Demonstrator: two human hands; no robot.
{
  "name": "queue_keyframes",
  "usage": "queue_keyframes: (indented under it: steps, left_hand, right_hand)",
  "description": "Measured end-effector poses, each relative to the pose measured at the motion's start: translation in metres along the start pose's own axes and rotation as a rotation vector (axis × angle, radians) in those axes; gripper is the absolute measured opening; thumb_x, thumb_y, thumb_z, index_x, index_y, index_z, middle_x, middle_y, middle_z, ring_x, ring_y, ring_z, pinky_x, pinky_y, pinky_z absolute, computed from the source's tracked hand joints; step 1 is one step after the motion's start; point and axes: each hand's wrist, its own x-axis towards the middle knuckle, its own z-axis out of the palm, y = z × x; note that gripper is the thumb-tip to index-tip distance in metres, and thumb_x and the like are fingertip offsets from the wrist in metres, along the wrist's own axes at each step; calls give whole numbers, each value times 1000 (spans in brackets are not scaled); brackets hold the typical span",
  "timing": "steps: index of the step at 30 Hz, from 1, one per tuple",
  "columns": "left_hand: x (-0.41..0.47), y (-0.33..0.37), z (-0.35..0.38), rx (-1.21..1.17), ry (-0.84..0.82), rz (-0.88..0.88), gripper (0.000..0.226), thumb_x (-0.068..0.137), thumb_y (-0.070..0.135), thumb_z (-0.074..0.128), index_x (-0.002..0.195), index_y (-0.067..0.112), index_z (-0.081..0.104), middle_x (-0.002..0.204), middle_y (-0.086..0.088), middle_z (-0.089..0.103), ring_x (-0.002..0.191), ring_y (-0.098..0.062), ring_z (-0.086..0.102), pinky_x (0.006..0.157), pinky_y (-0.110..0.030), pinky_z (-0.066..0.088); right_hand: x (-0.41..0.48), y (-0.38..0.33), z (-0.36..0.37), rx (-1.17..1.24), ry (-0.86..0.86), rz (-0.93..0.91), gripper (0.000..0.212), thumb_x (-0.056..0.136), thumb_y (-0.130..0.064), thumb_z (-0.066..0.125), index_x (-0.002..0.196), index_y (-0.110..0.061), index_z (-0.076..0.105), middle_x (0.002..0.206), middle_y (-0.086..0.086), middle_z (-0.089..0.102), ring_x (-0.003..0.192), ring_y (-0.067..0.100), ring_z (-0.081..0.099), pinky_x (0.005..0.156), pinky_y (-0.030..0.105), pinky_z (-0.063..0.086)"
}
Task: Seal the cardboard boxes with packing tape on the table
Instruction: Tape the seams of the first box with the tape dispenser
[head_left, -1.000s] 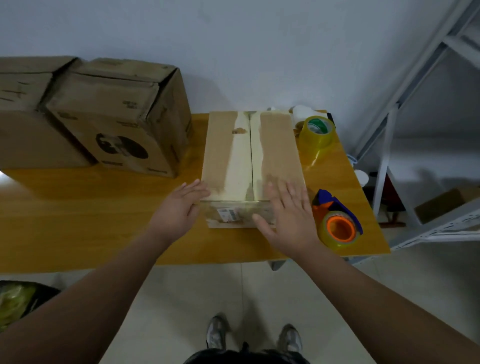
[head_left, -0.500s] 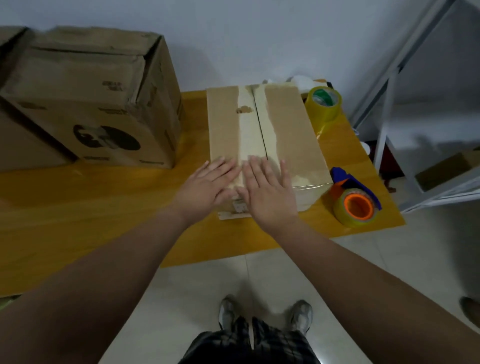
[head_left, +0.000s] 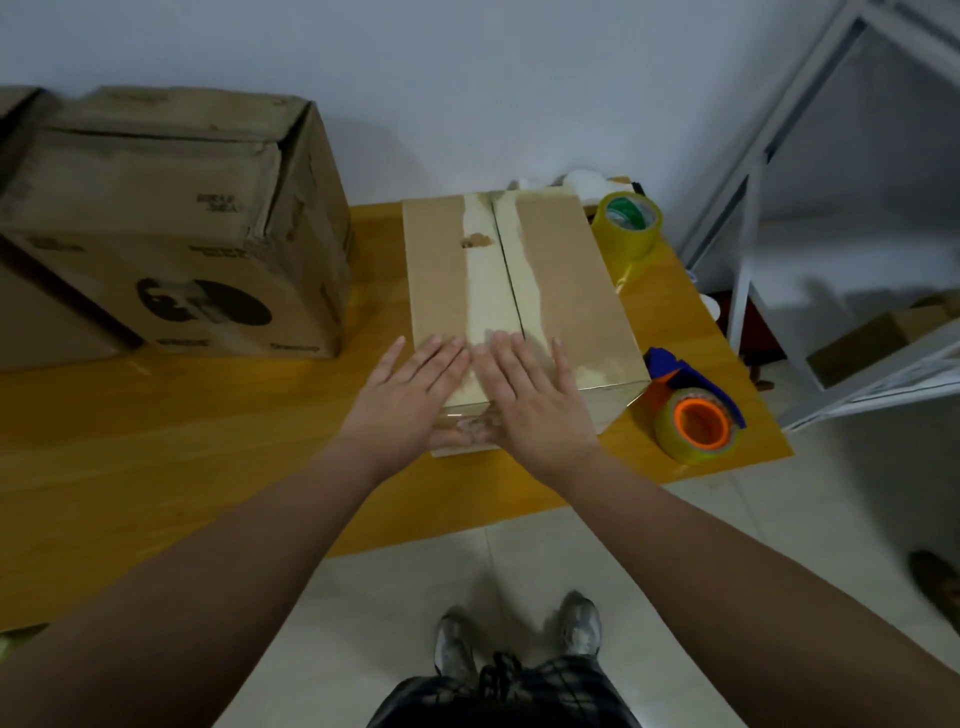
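Tape dispenser (head_left: 693, 415) right of box (head_left: 561, 280)

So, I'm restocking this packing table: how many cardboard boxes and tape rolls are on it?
Brown cardboard boxes: 3 (small taped box, large box with black round print, third box cut off at left edge)
Yellowish packing tape rolls: 2 (green-core roll, orange-core roll in blue dispenser)
Total: 5

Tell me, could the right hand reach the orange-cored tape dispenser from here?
Probably yes. The right hand lies flat on the box, and the tape dispenser sits beside that box with nothing between.
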Motion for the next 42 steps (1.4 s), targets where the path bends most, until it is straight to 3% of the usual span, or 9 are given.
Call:
queue_keyframes:
  steps: [4, 10, 15, 18, 21, 26, 29, 34, 42]
  left_hand:
    - [13, 18, -30, -148, 126, -22, 80, 88, 64, 3, 147, 16, 29, 156, -2, 23, 144, -17, 16, 115, -36, -3]
    - [61, 70, -46, -299, 72, 42, 53, 102, 41, 15, 151, 21, 12, 159, 1, -4, 145, -12, -8, 118, -33, -7]
    - [74, 84, -31, -192, -4, 55, 59, 98, 50, 7, 150, 24, -6, 158, 3, -11, 144, -11, -11, 116, -32, -10]
    - [72, 85, -25, -33, 41, 52, 77, 88, 62, 2, 151, 17, 6, 158, -4, 7, 146, -18, 8, 116, -34, 1]
    - [72, 88, -19, 27, 79, 24, 79, 88, 62, 16, 146, 10, 31, 150, -10, 35, 137, -24, 35, 112, -39, 26]
    - [71, 90, -25, 1, 41, 35, 79, 89, 60, 20, 151, 12, 8, 158, -8, 10, 145, -23, 11, 117, -37, 6]
    - [70, 92, -31, 23, 21, 19, 83, 87, 63, 19, 151, 12, 9, 158, -9, 12, 145, -24, 11, 117, -38, 5]
    - [95, 117, -45, -43, 76, 5, 88, 83, 70, 19, 140, 6, 41, 139, -15, 46, 128, -31, 42, 109, -45, 29]
    - [97, 113, -27, -45, 75, 43, 83, 89, 63, 14, 144, 4, 33, 149, -12, 35, 138, -24, 33, 113, -41, 26]
  right_hand:
    - [-20, 52, -17, 276, 146, 228, 49, 95, -51, 33, 111, -21, 68, 134, 10, 56, 128, 30, 46, 110, 51, 18]
    - [-22, 111, -4, 702, 10, 368, 45, 97, -55, 33, 130, -35, 57, 156, 1, 27, 143, 26, 18, 114, 47, 14]
    - [-24, 118, 17, 1320, 36, 369, 34, 99, -34, 47, 127, -20, 61, 142, 3, 46, 132, 15, 42, 109, 30, 37]
    - [-34, 122, 29, 1163, 71, 213, 39, 98, -30, 49, 137, -26, 49, 145, -6, 37, 128, 1, 34, 107, 11, 26]
    - [-36, 130, 41, 1027, 35, 151, 52, 93, -34, 56, 143, -29, 41, 152, 1, 30, 125, 8, 30, 105, 20, 23]
    - [-35, 145, 54, 920, -93, 61, 80, 83, -29, 71, 149, -28, 26, 158, 2, 18, 139, 16, 25, 111, 27, 26]
    - [-42, 145, 44, 996, -92, 44, 68, 91, -43, 57, 149, -30, 23, 157, -6, 20, 139, 9, 26, 110, 26, 30]
    - [-19, 124, 11, 1499, 22, 623, 46, 102, -40, 32, 143, -19, 38, 132, -11, 45, 121, 3, 42, 95, 18, 37]
    - [-5, 115, 23, 1431, -47, 651, 46, 102, -42, 31, 143, -24, 41, 135, -5, 53, 120, 11, 49, 100, 32, 42]
